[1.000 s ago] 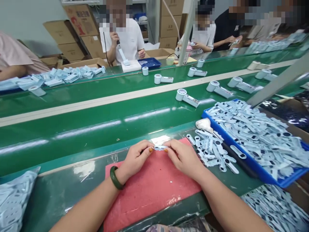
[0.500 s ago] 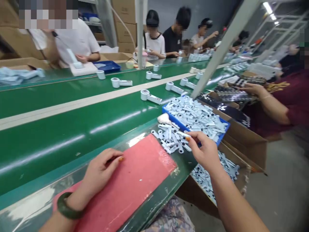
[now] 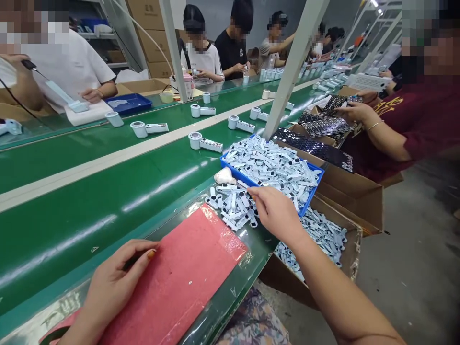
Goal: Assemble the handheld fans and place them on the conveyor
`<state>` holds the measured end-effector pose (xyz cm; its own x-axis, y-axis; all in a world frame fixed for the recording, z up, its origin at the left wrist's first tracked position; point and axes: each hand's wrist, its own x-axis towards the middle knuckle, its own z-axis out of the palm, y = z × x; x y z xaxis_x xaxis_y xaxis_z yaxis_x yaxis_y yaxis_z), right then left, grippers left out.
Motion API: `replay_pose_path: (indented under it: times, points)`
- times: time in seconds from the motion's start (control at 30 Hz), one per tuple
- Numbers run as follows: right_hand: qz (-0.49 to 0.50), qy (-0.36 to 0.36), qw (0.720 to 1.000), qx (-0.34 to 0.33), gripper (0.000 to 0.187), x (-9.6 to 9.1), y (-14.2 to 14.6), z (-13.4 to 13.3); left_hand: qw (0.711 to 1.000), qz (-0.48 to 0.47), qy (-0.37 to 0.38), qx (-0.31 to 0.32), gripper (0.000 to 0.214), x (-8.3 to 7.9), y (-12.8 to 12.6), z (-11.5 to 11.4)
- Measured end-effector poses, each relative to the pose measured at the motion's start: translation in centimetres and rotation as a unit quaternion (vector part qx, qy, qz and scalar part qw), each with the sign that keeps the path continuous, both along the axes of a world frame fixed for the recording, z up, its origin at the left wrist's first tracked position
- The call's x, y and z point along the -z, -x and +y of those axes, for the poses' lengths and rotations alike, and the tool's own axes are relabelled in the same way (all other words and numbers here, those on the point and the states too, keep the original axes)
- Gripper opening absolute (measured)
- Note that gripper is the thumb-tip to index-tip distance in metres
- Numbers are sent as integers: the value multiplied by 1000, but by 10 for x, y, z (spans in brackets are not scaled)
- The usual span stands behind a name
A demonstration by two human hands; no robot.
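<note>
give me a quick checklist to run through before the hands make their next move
1. Left hand positioned at the red sheet: ok, it is over the sheet's left part.
2. Right hand at the loose pieces: ok, its fingertips are at the pile's edge.
3. Piece gripped in the right hand: cannot tell, the fingers hide whatever may be between them.
4. Supply in the blue tray: ok, it is heaped with light-blue pieces.
5. Red sheet free of bits: not ok, a small white speck shows on it.
</note>
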<state>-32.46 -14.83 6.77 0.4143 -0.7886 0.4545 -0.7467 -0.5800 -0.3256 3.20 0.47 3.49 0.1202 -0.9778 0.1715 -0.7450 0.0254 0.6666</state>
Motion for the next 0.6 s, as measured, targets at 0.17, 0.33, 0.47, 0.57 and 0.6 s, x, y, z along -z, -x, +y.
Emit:
replay_pose_path:
  times: [0.17, 0.33, 0.47, 0.57, 0.6]
  points:
    - [70, 58, 988, -123, 32, 24, 1, 20, 1000, -23, -4, -11, 24, -3, 1, 0]
    - [20, 46, 982, -183, 29, 34, 6, 36, 999, -39, -5, -19, 22, -7, 4, -2]
    - [5, 29, 985, -170, 31, 35, 19, 39, 998, -52, -19, -35, 23, -3, 0, -3]
    - [-4, 22, 987, -160, 30, 38, 25, 38, 996, -59, -40, -58, 24, -2, -1, -3]
    - [-7, 20, 987, -158, 29, 39, 25, 37, 995, -59, -48, -67, 24, -2, -1, -2]
